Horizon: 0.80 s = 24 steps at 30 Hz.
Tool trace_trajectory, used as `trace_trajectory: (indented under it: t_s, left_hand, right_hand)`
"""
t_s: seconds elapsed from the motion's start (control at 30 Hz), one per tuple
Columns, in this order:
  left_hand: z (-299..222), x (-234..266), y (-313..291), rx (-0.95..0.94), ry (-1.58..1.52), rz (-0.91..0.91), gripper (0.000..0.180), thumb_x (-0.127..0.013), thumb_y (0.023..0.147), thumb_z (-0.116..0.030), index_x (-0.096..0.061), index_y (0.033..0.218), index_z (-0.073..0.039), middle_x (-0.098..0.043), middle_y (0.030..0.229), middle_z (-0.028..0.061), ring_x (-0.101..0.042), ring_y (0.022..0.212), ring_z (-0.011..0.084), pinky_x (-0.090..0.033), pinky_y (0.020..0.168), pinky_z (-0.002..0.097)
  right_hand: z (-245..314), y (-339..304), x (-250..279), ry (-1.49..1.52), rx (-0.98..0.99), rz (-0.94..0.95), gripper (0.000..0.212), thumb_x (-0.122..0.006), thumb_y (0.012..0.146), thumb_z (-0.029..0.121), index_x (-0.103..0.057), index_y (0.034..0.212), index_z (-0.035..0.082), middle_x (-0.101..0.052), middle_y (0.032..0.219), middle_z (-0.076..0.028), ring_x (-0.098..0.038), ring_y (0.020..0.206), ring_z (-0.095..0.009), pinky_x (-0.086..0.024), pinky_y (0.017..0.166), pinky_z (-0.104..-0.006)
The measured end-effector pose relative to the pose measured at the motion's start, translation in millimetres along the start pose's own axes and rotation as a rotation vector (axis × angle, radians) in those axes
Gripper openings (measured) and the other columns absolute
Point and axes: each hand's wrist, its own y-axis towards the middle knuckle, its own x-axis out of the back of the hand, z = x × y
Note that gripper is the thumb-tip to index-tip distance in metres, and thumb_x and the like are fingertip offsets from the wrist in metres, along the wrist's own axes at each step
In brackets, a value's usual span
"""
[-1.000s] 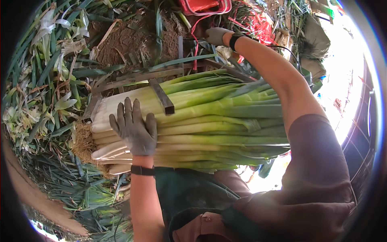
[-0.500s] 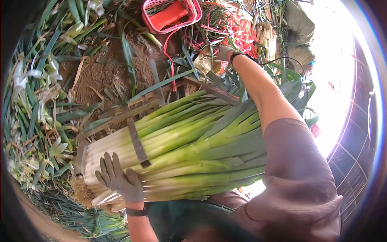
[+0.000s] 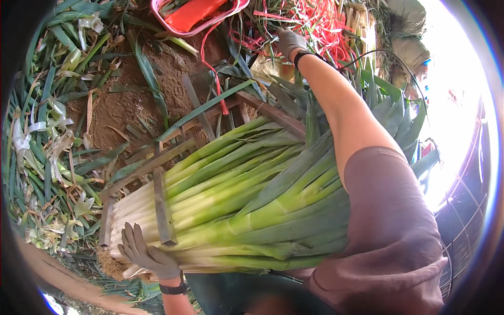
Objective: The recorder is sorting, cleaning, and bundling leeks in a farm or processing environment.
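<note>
A big bundle of leeks (image 3: 231,205) lies in a low frame of wood and metal bars (image 3: 164,205), white root ends at the left, green leaves at the right. My left hand (image 3: 150,256), in a grey glove, rests with fingers stretched out on the white stalks near the roots. My right hand (image 3: 290,43), also gloved, reaches across the leaves to the far side, at the edge of a tangled heap of red plastic strips (image 3: 325,39). Its fingertips bend down among strips and dry leaves. Whether they grip anything is hidden.
A pink basket (image 3: 244,6) with something red inside stands at the far edge. Leek trimmings (image 3: 50,142) litter the brown soil (image 3: 126,107) on the left. Pale green sacks (image 3: 407,50) stand at the far right. A thin black cable (image 3: 415,79) arcs past my right forearm.
My right hand has moved farther away, toward the red strips. My left hand stays on the white stalks, with its fingers closer together. The whole view has shifted slightly.
</note>
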Motion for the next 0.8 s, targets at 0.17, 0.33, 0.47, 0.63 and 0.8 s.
trace_trajectory:
  t_s: [0.17,0.33,0.47,0.63,0.8]
  left_hand:
    - [2,1,1,-0.018,0.019,-0.001,0.054,-0.021,0.1,-0.035,-0.054,0.129,-0.003,-0.051,0.137,0.0168,-0.044,0.129,0.0355,-0.018,0.112,0.0534]
    - [0,1,2,-0.03,0.052,0.006,0.055,-0.02,0.101,-0.036,-0.054,0.129,-0.004,-0.052,0.136,0.0166,-0.044,0.129,0.0364,-0.019,0.11,0.0536]
    - [3,-4,2,-0.04,0.009,-0.045,0.052,-0.023,0.1,-0.035,-0.054,0.128,-0.003,-0.052,0.137,0.0163,-0.043,0.129,0.0382,-0.018,0.11,0.0545]
    - [4,-3,0,0.002,-0.024,-0.09,0.049,-0.03,0.098,-0.034,-0.055,0.128,-0.005,-0.052,0.137,0.0164,-0.043,0.128,0.0393,-0.017,0.111,0.0551]
    - [-4,0,2,-0.017,-0.043,-0.146,0.044,-0.04,0.093,-0.028,-0.059,0.125,-0.004,-0.055,0.134,0.0146,-0.044,0.129,0.0344,-0.018,0.112,0.0517]
  right_hand:
    - [3,22,-46,-0.153,0.076,0.075,0.052,-0.047,0.091,0.013,-0.039,0.141,0.027,-0.037,0.148,-0.008,-0.058,0.117,-0.033,-0.052,0.088,-0.0457]
    - [23,13,-49,-0.101,0.213,0.064,0.027,-0.05,0.09,0.02,-0.059,0.115,0.017,-0.062,0.112,-0.013,-0.065,0.099,-0.034,-0.053,0.08,-0.0456]
    - [81,4,-13,0.184,0.45,-0.156,0.024,-0.055,0.085,0.021,-0.067,0.105,0.014,-0.069,0.095,-0.016,-0.067,0.089,-0.035,-0.053,0.076,-0.0444]
    - [220,-124,115,0.532,0.804,0.042,0.019,-0.059,0.084,0.023,-0.065,0.098,0.012,-0.068,0.089,-0.015,-0.065,0.083,-0.035,-0.052,0.074,-0.0436]
    - [289,-267,192,0.704,1.28,0.093,0.016,-0.063,0.081,0.026,-0.065,0.089,0.012,-0.065,0.079,-0.014,-0.065,0.076,-0.033,-0.052,0.067,-0.0425]
